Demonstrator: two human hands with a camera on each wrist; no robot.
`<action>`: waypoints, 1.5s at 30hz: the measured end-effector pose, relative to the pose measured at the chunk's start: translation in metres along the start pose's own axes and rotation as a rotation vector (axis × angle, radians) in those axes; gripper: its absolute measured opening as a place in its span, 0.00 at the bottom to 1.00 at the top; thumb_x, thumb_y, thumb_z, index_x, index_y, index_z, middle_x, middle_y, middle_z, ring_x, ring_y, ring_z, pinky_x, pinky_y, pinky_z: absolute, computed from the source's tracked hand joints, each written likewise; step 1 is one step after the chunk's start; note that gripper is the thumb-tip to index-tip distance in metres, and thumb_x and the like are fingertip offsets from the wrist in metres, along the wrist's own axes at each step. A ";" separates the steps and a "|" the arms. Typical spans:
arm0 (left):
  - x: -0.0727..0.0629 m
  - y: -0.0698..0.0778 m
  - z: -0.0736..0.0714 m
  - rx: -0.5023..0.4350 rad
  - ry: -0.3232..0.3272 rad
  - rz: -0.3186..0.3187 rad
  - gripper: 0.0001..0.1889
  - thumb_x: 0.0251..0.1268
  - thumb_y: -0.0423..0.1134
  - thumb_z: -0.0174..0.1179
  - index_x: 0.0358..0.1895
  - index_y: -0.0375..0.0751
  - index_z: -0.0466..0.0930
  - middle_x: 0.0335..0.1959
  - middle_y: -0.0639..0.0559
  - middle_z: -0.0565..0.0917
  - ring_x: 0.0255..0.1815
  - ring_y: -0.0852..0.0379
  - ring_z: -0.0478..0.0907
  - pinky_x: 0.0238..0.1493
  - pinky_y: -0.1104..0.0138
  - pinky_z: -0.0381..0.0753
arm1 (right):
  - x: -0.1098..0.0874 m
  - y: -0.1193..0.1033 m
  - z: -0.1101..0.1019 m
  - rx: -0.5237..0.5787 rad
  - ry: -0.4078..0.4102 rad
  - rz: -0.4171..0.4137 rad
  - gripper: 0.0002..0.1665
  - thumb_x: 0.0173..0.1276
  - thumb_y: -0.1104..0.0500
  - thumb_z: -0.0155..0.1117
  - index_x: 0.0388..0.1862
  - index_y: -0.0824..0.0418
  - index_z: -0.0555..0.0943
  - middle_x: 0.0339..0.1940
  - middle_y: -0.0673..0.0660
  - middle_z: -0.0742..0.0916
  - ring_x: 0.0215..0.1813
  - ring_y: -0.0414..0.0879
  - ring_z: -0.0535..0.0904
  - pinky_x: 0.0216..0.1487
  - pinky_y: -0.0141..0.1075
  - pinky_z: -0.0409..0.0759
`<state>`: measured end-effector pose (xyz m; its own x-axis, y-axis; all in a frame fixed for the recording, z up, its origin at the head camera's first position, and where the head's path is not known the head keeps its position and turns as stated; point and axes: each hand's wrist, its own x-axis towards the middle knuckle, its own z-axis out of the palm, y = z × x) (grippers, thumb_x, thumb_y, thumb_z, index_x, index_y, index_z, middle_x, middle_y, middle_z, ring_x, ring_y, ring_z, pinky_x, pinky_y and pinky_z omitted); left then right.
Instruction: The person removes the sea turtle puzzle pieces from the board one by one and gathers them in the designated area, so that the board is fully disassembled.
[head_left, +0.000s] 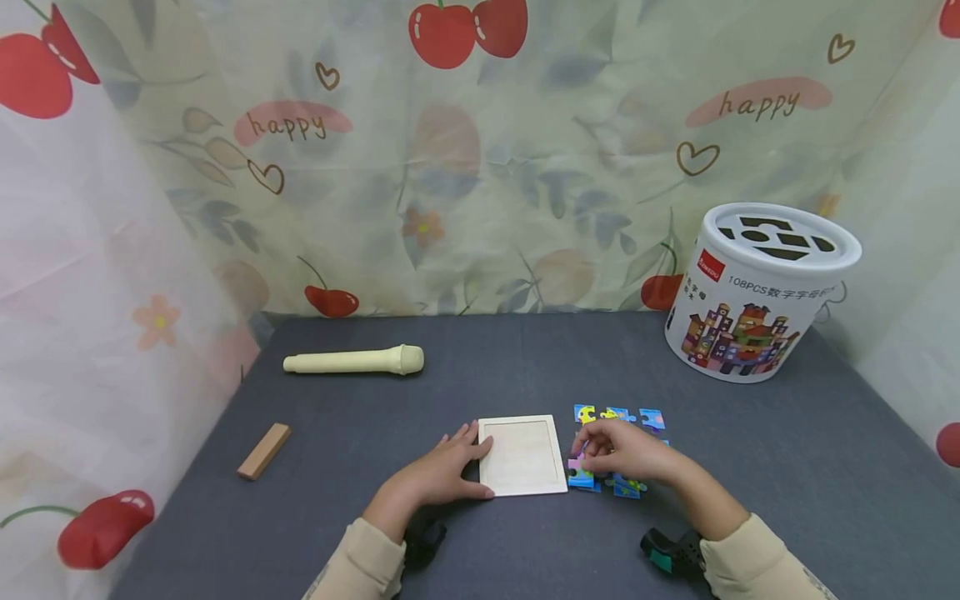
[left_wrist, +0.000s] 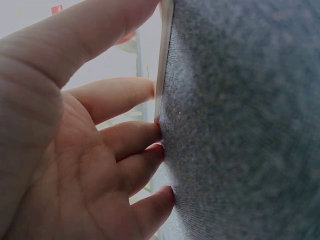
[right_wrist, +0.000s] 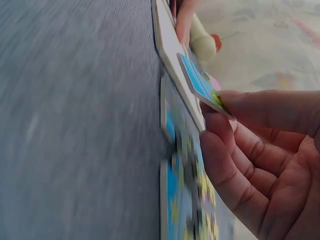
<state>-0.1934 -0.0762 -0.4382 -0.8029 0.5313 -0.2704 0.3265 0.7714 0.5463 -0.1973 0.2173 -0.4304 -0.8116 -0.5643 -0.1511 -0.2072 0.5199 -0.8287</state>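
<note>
A pale wooden puzzle tray [head_left: 522,456] with a raised rim lies flat on the dark table. My left hand [head_left: 448,468] rests along its left edge, fingers spread and fairly straight, thumb at the lower corner. In the left wrist view the fingertips [left_wrist: 159,131] touch the tray's rim and the cloth. To the right of the tray, my right hand [head_left: 626,451] pinches a blue puzzle piece [right_wrist: 198,82] between thumb and fingers, raised off the table. Several colourful loose puzzle pieces [head_left: 628,490] lie under and around this hand, partly hidden by it.
A cream toy microphone [head_left: 352,361] lies at the back left, with a wooden block [head_left: 264,451] nearer the left edge. At the back right stands a white bucket [head_left: 750,308] with a slotted lid. A patterned curtain [head_left: 480,167] hangs behind the table.
</note>
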 end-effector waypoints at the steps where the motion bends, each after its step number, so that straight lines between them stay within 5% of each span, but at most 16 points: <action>1: 0.000 0.000 0.000 -0.002 -0.001 0.000 0.41 0.54 0.52 0.66 0.70 0.42 0.60 0.75 0.39 0.48 0.77 0.45 0.42 0.73 0.48 0.44 | -0.003 0.002 -0.002 0.008 -0.002 0.003 0.08 0.63 0.62 0.63 0.38 0.66 0.79 0.26 0.54 0.81 0.26 0.38 0.73 0.27 0.31 0.75; 29: 0.000 -0.001 -0.001 -0.011 0.000 0.015 0.41 0.54 0.51 0.66 0.70 0.40 0.60 0.75 0.38 0.47 0.77 0.44 0.42 0.73 0.48 0.44 | -0.061 0.042 -0.042 0.137 0.004 0.113 0.18 0.67 0.60 0.59 0.47 0.74 0.74 0.29 0.55 0.80 0.29 0.39 0.76 0.31 0.33 0.80; 45: 0.001 -0.001 -0.001 -0.011 -0.010 0.008 0.41 0.54 0.51 0.65 0.70 0.40 0.60 0.75 0.39 0.47 0.77 0.44 0.42 0.73 0.48 0.44 | -0.074 0.054 -0.047 0.187 0.019 0.135 0.19 0.66 0.60 0.60 0.45 0.77 0.73 0.29 0.52 0.81 0.29 0.36 0.76 0.31 0.32 0.80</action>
<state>-0.1947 -0.0771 -0.4385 -0.7953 0.5408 -0.2738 0.3275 0.7634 0.5568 -0.1744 0.3176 -0.4390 -0.8358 -0.4846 -0.2583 0.0070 0.4609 -0.8874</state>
